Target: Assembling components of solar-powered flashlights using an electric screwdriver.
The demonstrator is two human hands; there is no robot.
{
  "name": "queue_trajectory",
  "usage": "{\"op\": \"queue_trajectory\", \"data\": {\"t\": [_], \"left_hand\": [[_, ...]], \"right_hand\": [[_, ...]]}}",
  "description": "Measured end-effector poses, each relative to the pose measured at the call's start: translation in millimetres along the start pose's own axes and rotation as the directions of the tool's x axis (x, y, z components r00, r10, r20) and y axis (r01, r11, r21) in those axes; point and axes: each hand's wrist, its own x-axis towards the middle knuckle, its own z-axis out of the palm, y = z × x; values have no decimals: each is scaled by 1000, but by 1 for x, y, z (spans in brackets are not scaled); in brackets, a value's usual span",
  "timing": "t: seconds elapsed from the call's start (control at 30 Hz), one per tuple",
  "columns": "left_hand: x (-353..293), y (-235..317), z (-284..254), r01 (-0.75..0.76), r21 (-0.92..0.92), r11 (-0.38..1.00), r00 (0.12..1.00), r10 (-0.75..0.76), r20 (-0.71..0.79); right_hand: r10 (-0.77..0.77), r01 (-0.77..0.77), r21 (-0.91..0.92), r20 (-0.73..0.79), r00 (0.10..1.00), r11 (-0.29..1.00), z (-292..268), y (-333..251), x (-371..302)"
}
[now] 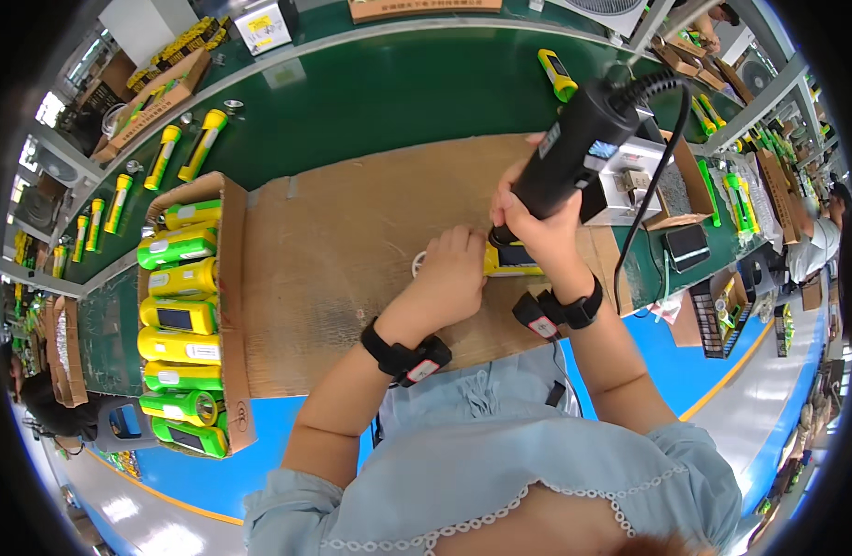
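On the cardboard sheet (333,278) lies a yellow flashlight (523,271) with a dark panel on its side. My left hand (454,271) is closed around its left end and hides most of that end. A pale round rim (418,265) shows beside these fingers. My right hand (548,232) grips a black corded electric screwdriver (567,148), which leans with its lower tip down at the flashlight's panel. Whether the tip touches a screw is hidden by the hand and tool. Both wrists wear black straps with small devices.
An open carton (236,315) holding several yellow and green flashlights stands left. More flashlights (203,145) lie along the green bench (370,102); another (558,74) is at the back. At right are a white box (621,185), a phone (687,246) and the tool's hanging cord (662,171).
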Motion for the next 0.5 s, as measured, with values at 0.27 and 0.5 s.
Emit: {"op": "queue_trajectory", "data": {"t": [0.27, 0.5], "left_hand": [[-5, 16, 10, 276, 143, 951, 956, -255, -147], [47, -30, -4, 572, 292, 767, 817, -499, -290]], "right_hand": [[-345, 368, 59, -237, 908, 928, -46, -59, -10], [-295, 289, -61, -283, 913, 955, -66, -22, -31]]}}
